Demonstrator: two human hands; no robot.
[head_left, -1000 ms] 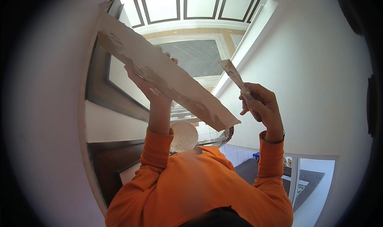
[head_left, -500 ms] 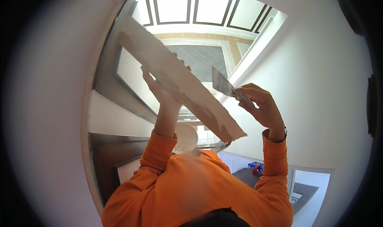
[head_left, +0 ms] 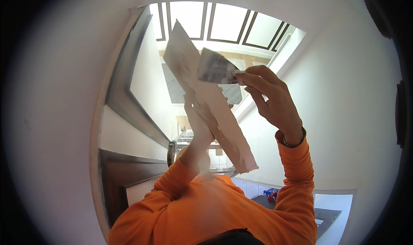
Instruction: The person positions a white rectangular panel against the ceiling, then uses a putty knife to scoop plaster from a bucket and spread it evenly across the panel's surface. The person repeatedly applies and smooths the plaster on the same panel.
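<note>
My left hand (head_left: 198, 121) is closed around a long, flat plastering blade (head_left: 221, 114), its fingertips showing past the far edge. The blade slants from upper left to lower right, and pale filler is smeared over its face and along its left edge. A putty knife (head_left: 215, 67) is pinched in my right hand (head_left: 274, 102). Its wide, filler-stained metal head overlaps the upper part of the long blade in view; I cannot tell whether they touch. The knife's handle is mostly hidden by my fingers.
Below me stands a metal ladder (head_left: 186, 138), with a round pale bucket (head_left: 203, 161) partly behind my left forearm. A dark-framed wooden door (head_left: 129, 90) is on the left. On the right rises a white wall (head_left: 340, 129). Red and blue items (head_left: 271, 194) lie on a dark surface lower right.
The long blade has swung to a steeper slant, its upper end moving right. My right hand has brought the putty knife left and up, in front of that blade.
</note>
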